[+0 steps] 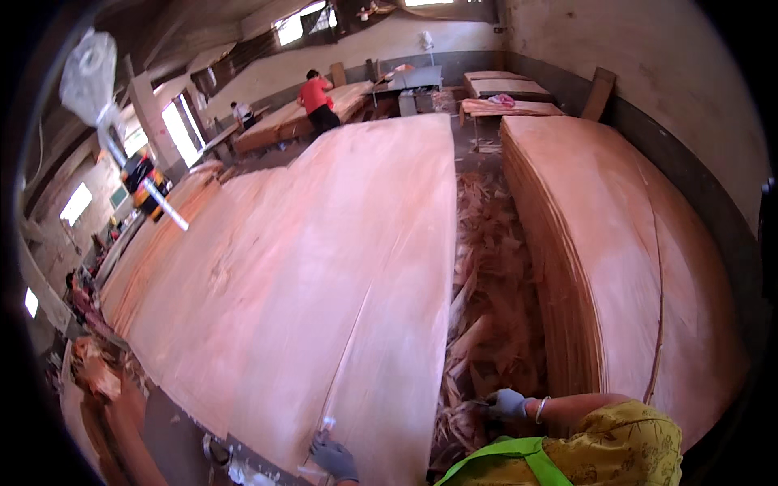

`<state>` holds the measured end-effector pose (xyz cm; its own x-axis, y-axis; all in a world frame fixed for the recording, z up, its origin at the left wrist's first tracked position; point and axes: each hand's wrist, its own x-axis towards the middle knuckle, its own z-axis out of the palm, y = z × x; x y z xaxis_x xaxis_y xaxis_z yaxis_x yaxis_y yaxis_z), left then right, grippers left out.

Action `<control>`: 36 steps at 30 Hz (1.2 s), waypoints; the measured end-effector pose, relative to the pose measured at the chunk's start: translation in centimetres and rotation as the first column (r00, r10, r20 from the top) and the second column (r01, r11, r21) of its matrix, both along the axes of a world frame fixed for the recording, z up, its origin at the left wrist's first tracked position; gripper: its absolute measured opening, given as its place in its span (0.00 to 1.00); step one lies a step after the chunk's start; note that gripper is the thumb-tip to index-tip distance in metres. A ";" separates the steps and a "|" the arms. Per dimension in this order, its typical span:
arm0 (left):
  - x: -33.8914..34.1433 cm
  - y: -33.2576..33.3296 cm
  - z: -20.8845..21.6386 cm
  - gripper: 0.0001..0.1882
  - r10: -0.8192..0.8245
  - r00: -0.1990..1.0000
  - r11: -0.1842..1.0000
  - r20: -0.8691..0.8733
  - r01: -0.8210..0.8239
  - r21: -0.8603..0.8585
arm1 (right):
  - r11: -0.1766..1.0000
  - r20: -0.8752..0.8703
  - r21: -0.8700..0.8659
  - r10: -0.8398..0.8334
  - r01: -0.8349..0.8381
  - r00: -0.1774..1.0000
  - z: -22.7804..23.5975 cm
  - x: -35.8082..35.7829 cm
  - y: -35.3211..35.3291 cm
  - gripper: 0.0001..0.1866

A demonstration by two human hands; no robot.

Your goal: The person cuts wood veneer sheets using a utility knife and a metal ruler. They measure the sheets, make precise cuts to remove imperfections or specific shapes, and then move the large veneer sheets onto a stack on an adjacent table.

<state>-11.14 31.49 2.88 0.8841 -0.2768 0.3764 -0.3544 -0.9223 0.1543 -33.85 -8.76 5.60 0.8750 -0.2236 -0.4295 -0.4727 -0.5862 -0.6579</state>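
A wide, pale pinkish wood veneer sheet (348,243) covers the stack in front of me, with a long narrow split running lengthwise down it. My left hand (334,455), in a grey glove, lies on the sheet at the near end of this split, fingers extended. A small whitish bit (327,423) shows just beyond its fingertips; its kind is unclear. Over the gap right of the stack, my right hand (510,403), also gloved, is closed. Something small and dark sticks out from its fingers, too indistinct to name.
On the right stands another tall veneer stack (632,243). Veneer scraps (494,300) fill the gap between the stacks. A wrapped hanging device (146,178) is at upper left. A person in red (314,99) works at a far stack; another person (241,113) is beyond.
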 end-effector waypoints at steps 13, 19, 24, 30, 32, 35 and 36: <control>-1.6 -22.4 -4.0 0.29 0.067 0.998 0.990 0.006 -0.067 0.125 | 0.809 -0.015 -0.027 -0.588 0.587 0.809 -0.7 -15.2 -22.9 0.17; -1.9 -23.5 -2.2 0.27 0.058 0.998 0.988 -0.007 -0.057 0.144 | 0.471 -0.024 0.201 -0.874 0.859 0.485 -1.4 -20.6 -25.3 0.11; -1.2 -24.2 -2.2 0.26 0.076 0.997 0.982 -0.019 -0.072 0.172 | 0.456 -0.016 0.202 -0.884 0.867 0.468 -3.7 -19.4 -28.2 0.11; -0.5 -24.0 -2.9 0.27 0.076 0.994 0.968 -0.082 -0.054 0.244 | 0.478 -0.025 0.308 -0.860 0.822 0.510 -6.3 -10.7 -35.1 0.11; 0.1 -25.1 -2.2 0.27 0.106 0.990 0.963 -0.095 -0.079 0.259 | 0.594 0.005 0.251 -0.790 0.764 0.613 -7.6 -7.0 -37.2 0.10; 0.3 -27.8 -1.5 0.27 0.181 0.983 0.960 -0.030 -0.170 0.221 | 0.765 0.055 0.128 -0.640 0.631 0.766 -10.3 0.4 -41.4 0.08; 1.4 -29.5 -1.2 0.27 0.186 0.983 0.962 -0.005 -0.181 0.207 | 0.745 0.027 0.226 -0.649 0.628 0.760 -9.2 2.7 -42.3 0.09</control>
